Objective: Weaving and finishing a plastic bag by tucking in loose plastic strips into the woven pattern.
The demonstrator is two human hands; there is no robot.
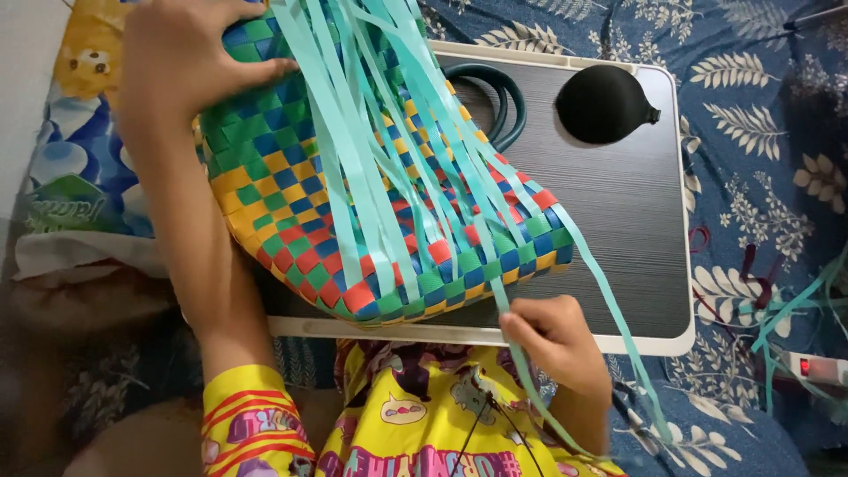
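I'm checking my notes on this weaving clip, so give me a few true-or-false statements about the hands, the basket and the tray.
1. The left hand rests flat on the woven basket. True.
2. The right hand pinches a red strip. False: it pinches a light teal strip.
3. The basket lies on a dark lap tray. True.
4. The black round object sits inside the basket. False: it sits on the tray, apart from the basket.

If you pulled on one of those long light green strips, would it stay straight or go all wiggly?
Probably wiggly. The teal strips bend and drape loosely over the woven basket, so they look thin and floppy. The one pinched in the right hand curves down past the lap table, so it likely weighs very little. Its smooth, shiny look suggests it could slip through fingers.
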